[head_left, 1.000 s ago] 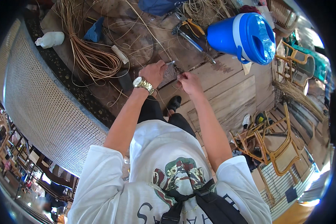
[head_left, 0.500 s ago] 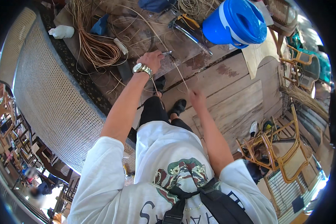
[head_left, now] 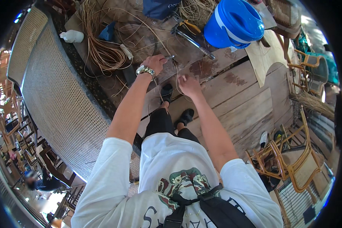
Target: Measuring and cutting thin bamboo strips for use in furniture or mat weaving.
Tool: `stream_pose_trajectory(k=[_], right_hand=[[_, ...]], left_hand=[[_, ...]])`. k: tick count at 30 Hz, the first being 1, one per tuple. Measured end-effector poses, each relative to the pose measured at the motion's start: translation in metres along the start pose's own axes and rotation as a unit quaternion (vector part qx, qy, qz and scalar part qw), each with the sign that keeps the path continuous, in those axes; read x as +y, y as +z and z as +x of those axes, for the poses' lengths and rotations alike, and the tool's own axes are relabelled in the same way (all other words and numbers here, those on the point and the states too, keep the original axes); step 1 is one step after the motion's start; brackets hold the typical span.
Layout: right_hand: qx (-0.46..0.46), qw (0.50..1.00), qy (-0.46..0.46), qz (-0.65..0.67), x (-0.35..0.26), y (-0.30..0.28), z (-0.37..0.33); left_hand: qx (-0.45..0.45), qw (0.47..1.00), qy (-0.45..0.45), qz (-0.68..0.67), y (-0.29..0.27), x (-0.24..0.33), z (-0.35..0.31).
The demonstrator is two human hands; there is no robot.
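Observation:
My left hand (head_left: 154, 64), with a watch on its wrist, is closed round a small tool whose short metal tip (head_left: 171, 57) sticks out past the fingers; its exact kind is hidden. A thin cane strand (head_left: 160, 42) runs from the far left of the work boards down past this tip. My right hand (head_left: 189, 85) pinches the strand between thumb and fingers, close to the right of my left hand. Beyond my left hand lies a looped bundle of brown cane strands (head_left: 102, 57).
A long woven cane panel (head_left: 60, 95) with a dark frame stands at left. A white bottle (head_left: 72, 36), a blue bucket (head_left: 231, 26), yellow-handled pliers (head_left: 192, 26) and a metal rod-like tool (head_left: 193, 41) lie or stand beyond. Rattan chairs (head_left: 292, 163) are at right.
My right hand has moved up and left along the strand, closer to my left hand. The left hand stays nearly in place with its tool. The whole view has shifted slightly.

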State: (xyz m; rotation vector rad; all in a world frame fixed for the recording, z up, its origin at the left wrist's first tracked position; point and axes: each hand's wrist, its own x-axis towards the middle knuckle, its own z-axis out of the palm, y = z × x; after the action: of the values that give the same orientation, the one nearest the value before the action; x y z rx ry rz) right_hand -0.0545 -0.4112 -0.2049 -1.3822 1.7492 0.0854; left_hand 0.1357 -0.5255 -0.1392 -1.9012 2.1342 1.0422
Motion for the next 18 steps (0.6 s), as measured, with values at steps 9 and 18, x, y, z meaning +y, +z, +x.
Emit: stream_pose_trajectory(k=[9,18], right_hand=[[0.057,0.984,0.152,-0.077,-0.015,-0.011,-0.068],[0.299,0.945,-0.136,-0.001,-0.009,-0.007,-0.048]], left_hand=[[0.003,1.0,0.008,-0.002,0.003,-0.005,0.001],[0.006,1.0,0.011,0.007,0.002,-0.003,0.004]])
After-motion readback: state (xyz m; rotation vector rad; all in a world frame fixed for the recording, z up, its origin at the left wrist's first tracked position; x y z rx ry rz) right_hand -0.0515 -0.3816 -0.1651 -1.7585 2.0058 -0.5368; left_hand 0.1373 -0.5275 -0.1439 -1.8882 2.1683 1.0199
